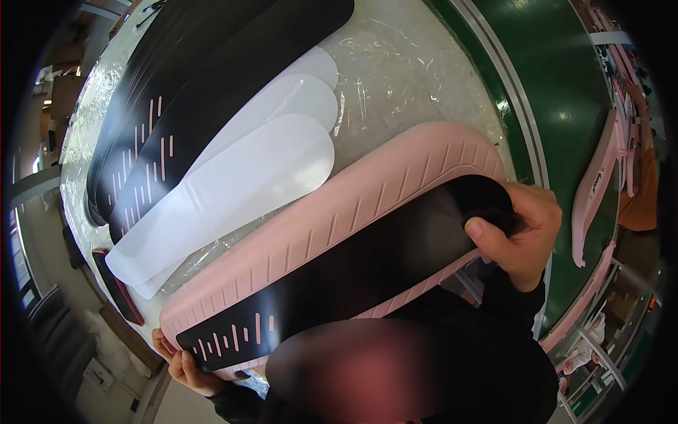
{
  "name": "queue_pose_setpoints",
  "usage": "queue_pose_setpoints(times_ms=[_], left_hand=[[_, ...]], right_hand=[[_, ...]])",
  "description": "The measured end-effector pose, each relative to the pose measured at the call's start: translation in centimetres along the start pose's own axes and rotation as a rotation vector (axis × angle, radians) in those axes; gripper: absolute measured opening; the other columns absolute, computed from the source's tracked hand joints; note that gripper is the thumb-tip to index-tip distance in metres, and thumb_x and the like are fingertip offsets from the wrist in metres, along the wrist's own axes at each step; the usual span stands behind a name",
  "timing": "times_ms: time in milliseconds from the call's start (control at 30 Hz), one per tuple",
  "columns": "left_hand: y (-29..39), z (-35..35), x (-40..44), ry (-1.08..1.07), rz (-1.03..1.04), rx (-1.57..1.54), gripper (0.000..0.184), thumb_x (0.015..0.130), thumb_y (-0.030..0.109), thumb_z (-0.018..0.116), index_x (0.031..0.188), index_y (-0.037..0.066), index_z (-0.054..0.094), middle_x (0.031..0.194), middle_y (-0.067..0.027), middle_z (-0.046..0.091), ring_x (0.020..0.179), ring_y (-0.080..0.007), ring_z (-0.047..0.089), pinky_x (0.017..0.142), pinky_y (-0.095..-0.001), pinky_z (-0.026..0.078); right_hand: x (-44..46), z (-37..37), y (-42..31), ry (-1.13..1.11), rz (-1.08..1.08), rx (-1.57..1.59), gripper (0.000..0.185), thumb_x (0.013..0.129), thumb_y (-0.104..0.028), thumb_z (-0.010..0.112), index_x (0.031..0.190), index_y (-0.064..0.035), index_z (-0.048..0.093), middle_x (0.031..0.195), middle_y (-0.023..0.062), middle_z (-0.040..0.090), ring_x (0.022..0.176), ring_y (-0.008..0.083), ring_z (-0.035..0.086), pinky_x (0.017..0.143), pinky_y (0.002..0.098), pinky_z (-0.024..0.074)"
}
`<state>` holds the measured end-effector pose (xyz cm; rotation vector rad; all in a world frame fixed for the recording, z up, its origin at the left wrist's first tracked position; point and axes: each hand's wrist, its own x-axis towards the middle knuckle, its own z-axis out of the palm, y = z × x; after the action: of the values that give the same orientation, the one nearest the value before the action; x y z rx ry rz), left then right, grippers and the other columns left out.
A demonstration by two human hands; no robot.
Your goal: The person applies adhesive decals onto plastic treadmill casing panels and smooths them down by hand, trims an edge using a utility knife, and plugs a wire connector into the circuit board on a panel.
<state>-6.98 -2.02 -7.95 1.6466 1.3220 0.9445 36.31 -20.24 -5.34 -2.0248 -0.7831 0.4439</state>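
A long pink ribbed board (367,201) lies across the lower middle. Over its face runs a black sheet (374,265) with rounded ends and pink bar marks near its left end. At the right end my right hand (522,230) grips the black sheet, thumb on top and fingers behind, and the sheet bends there. My left hand (187,364) is closed on the left end, fingertips at the corner of sheet and board. Beyond the board lie several white rounded strips (240,184), overlapping one another and partly covering black sheets (205,78) with the same pink marks.
Clear plastic film (409,71) covers the worktable. A dark red-edged object (118,286) lies at its left edge. Right of a metal rail (505,63) is a green surface (558,120) with pink curved parts (597,187). Other people are partly visible at the far right.
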Motion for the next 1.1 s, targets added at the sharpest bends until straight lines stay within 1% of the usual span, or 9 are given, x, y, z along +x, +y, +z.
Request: queue_pose_setpoints(times_ms=[300, 567, 767, 833, 900, 933, 1000, 1033, 1100], left_hand=[[-0.2, -0.3, 0.0, -0.010, 0.007, 0.013, 0.030, 0.088, 0.019, 0.060, 0.075, -0.006, 0.050, 0.145, -0.0175, 0.043, 0.133, -0.0257, 0.042, 0.112, -0.0388, 0.025], [0.7, 0.8, 0.0, -0.003, -0.021, -0.018, 0.029, 0.087, 0.019, 0.060, 0.083, -0.010, 0.058, 0.143, -0.0157, 0.044, 0.132, -0.0244, 0.042, 0.112, -0.0361, 0.026], [0.5, 0.4, 0.0, -0.024, -0.021, 0.010, 0.033, 0.087, 0.019, 0.059, 0.099, -0.012, 0.061, 0.143, -0.0150, 0.044, 0.133, -0.0233, 0.042, 0.112, -0.0361, 0.026], [0.4, 0.2, -0.1, -0.027, -0.019, 0.022, 0.035, 0.088, 0.019, 0.059, 0.103, -0.013, 0.061, 0.144, -0.0150, 0.044, 0.134, -0.0233, 0.042, 0.112, -0.0363, 0.025], [-0.2, -0.2, -0.1, -0.008, -0.016, 0.019, 0.045, 0.090, 0.021, 0.056, 0.118, -0.014, 0.056, 0.146, -0.0143, 0.045, 0.134, -0.0221, 0.043, 0.112, -0.0339, 0.027], [-0.2, -0.1, -0.1, 0.000, -0.014, 0.016, 0.050, 0.091, 0.022, 0.054, 0.125, -0.015, 0.054, 0.146, -0.0140, 0.045, 0.134, -0.0215, 0.043, 0.112, -0.0327, 0.027], [-0.1, 0.0, -0.2, 0.004, -0.015, -0.004, 0.051, 0.091, 0.022, 0.054, 0.127, -0.014, 0.053, 0.147, -0.0140, 0.045, 0.134, -0.0216, 0.043, 0.113, -0.0329, 0.027], [0.0, 0.2, -0.3, 0.014, -0.022, -0.022, 0.052, 0.092, 0.022, 0.054, 0.129, -0.014, 0.052, 0.147, -0.0139, 0.045, 0.135, -0.0217, 0.043, 0.113, -0.0331, 0.027], [0.1, 0.4, -0.3, 0.018, -0.028, -0.046, 0.052, 0.092, 0.021, 0.053, 0.131, -0.014, 0.051, 0.147, -0.0139, 0.045, 0.135, -0.0217, 0.043, 0.113, -0.0333, 0.027]], right_hand=[[0.3, 0.0, 0.3, -0.012, -0.072, -0.045, 0.024, 0.068, -0.011, 0.078, 0.069, 0.0019, 0.057, 0.054, 0.0041, 0.044, 0.045, 0.0152, 0.042, 0.043, 0.0287, 0.0311], [0.3, -0.3, 0.6, -0.026, -0.132, -0.093, 0.026, 0.066, -0.011, 0.077, 0.065, 0.0005, 0.054, 0.053, 0.0069, 0.042, 0.042, 0.0202, 0.042, 0.042, 0.0317, 0.0318], [0.6, -0.4, 0.8, -0.028, -0.168, -0.135, 0.028, 0.064, -0.011, 0.077, 0.063, -0.0005, 0.052, 0.052, 0.0086, 0.041, 0.040, 0.0234, 0.042, 0.041, 0.0336, 0.0322], [0.7, -0.5, 0.7, -0.070, -0.203, -0.192, 0.027, 0.066, -0.011, 0.076, 0.063, -0.0014, 0.051, 0.052, 0.0091, 0.042, 0.040, 0.0244, 0.045, 0.041, 0.0349, 0.0337], [0.6, -0.4, 0.7, -0.086, -0.215, -0.221, 0.027, 0.067, -0.012, 0.076, 0.064, -0.0019, 0.050, 0.052, 0.0093, 0.043, 0.040, 0.0250, 0.046, 0.041, 0.0356, 0.0344], [0.6, -0.3, 0.6, -0.078, -0.218, -0.261, 0.024, 0.068, -0.014, 0.075, 0.068, -0.0010, 0.054, 0.054, 0.0099, 0.047, 0.042, 0.0267, 0.049, 0.041, 0.0361, 0.0345], [0.5, -0.1, 0.3, -0.057, -0.226, -0.343, 0.023, 0.070, -0.018, 0.073, 0.077, 0.0009, 0.062, 0.058, 0.0112, 0.056, 0.046, 0.0302, 0.055, 0.043, 0.0372, 0.0348], [0.5, 0.0, 0.0, -0.048, -0.222, -0.352, 0.023, 0.070, -0.018, 0.073, 0.077, 0.0009, 0.062, 0.058, 0.0112, 0.056, 0.046, 0.0302, 0.055, 0.043, 0.0372, 0.0348], [0.5, -0.1, -0.8, -0.092, -0.177, -0.514, 0.022, 0.070, -0.017, 0.072, 0.077, 0.0001, 0.061, 0.058, 0.0112, 0.055, 0.046, 0.0311, 0.055, 0.043, 0.0379, 0.0348]])
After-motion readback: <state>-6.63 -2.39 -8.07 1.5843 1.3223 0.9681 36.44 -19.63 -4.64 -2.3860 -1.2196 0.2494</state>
